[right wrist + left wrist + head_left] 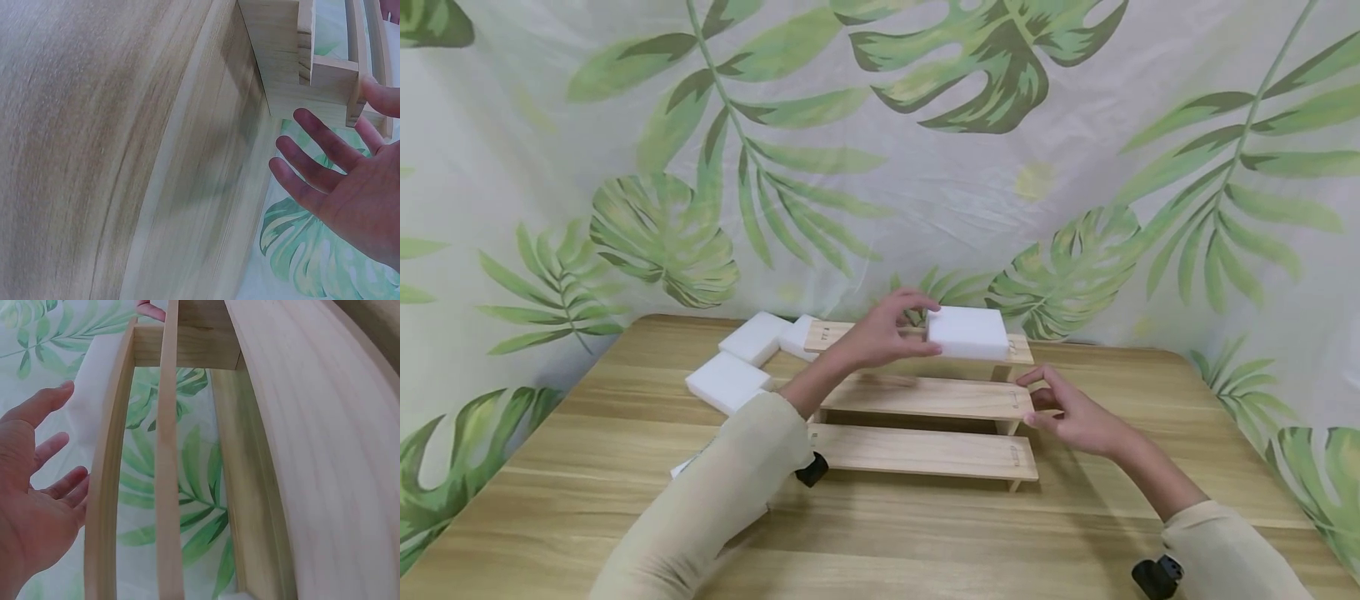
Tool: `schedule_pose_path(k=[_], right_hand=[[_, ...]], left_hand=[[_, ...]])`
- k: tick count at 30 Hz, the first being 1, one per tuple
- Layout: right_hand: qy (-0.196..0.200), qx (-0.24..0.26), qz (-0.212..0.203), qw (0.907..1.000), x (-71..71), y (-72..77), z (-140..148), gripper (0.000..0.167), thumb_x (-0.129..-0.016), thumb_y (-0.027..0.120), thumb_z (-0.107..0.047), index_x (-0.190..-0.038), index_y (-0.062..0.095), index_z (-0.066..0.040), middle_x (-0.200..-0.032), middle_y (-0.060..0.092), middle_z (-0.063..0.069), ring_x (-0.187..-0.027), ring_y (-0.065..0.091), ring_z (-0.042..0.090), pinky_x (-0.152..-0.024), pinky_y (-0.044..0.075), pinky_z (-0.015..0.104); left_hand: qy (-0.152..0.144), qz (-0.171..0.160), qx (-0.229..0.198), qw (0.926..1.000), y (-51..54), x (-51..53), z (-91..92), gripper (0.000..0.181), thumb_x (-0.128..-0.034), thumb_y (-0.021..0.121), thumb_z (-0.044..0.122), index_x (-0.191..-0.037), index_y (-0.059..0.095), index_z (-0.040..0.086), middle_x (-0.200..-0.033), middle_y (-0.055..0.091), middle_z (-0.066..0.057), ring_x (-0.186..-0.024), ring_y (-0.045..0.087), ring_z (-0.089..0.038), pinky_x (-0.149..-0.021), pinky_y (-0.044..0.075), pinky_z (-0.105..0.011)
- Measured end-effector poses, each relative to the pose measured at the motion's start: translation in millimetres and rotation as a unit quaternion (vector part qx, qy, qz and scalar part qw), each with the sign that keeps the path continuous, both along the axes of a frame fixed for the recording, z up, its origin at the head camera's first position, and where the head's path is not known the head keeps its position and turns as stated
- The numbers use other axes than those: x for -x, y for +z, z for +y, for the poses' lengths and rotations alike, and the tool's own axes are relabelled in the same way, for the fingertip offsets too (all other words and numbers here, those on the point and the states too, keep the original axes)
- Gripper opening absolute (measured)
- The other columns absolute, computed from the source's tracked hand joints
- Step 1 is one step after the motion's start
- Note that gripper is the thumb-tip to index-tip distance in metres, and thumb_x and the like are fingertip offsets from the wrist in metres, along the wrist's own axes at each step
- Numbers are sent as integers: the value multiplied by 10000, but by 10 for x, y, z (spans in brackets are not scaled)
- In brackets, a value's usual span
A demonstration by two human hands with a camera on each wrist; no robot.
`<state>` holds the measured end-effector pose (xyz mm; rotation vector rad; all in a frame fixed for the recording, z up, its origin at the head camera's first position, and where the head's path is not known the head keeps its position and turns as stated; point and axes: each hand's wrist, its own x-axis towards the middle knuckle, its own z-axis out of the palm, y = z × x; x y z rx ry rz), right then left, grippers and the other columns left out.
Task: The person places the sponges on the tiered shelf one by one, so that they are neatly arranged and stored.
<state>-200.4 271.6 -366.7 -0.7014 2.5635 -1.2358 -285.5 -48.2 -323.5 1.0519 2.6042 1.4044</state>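
Starting low, with a wooden rack (917,450) on the table (925,546), long axis running left to right. Up at the middle tier (925,397), pinching its right end between thumb and forefinger with the right hand (1078,417). Round to the left, loose white pads (727,379). And there, on the top tier (829,333), toward its right end: the foam block (967,329)! Gripping its left end with the left hand (883,333), clearly the nearer one; directly right of those fingers, along the rack's length. Farther back, leafy cloth (955,192).
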Motion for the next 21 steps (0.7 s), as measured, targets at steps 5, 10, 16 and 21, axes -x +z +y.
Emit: schedule_pose_path(k=[5,10,16,21], right_hand=[[11,-20,18,10000,-4,-2,0,420,-1042,590,-54,-1382,361,38,-1293,617,330,-1238,587,494,-964,496,651],[19,-52,35,10000,-11,-10,5,420,-1044,591,-58,-1384,363,33,-1294,618,330,-1236,589,493,-961,494,658],[35,-42,21,10000,-5,-22,6,421,-1044,593,-59,-1386,363,30,-1307,609,332,-1241,586,495,-961,498,654],[48,-36,49,10000,5,-23,9,418,-1044,592,-57,-1383,363,26,-1317,601,332,-1244,584,494,-966,494,657]], left_hand=[[82,219,101,9997,44,-57,-191,570,-850,863,166,-1344,631,4,-1434,544,-168,-1306,513,-316,-1054,487,-470],[175,316,132,9993,80,-133,-415,507,-893,831,172,-1340,640,27,-1408,563,-144,-1316,515,-321,-1059,479,-501],[299,374,157,9987,123,-260,-690,463,-903,817,157,-1317,649,36,-1422,562,-132,-1311,523,-338,-1039,485,-492],[327,579,232,9975,87,-338,-909,423,-908,808,132,-1285,658,12,-1350,602,-151,-1267,559,-352,-1001,514,-504]])
